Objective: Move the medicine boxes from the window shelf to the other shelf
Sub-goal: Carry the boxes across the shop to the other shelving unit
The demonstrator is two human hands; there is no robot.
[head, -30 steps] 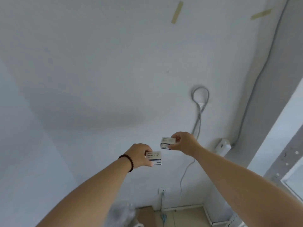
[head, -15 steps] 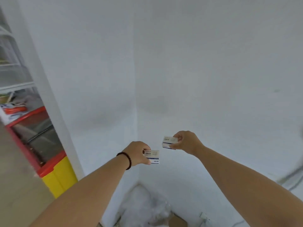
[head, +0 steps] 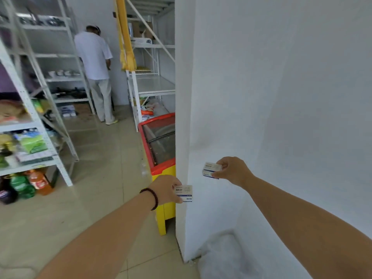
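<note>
My left hand (head: 166,188), with a dark bead bracelet at the wrist, grips a small white medicine box (head: 185,193) with blue print, held upright in front of a white wall corner. My right hand (head: 232,170) holds a second white medicine box (head: 211,169) a little higher and to the right, pinched at its right end. Both arms are stretched out in front of me at about waist height. The two boxes are apart and do not touch.
A white wall (head: 271,97) fills the right half. A red and yellow chest freezer (head: 161,150) stands by its corner. White metal shelves (head: 38,141) with goods line the left; more shelves (head: 153,87) stand behind. A person in white (head: 95,65) stands at the back. A tiled floor (head: 100,188) lies between.
The view has swung left from a bare wall and corner to the shop aisle with shelves and freezer. Both hands keep the same boxes in the same pose.
</note>
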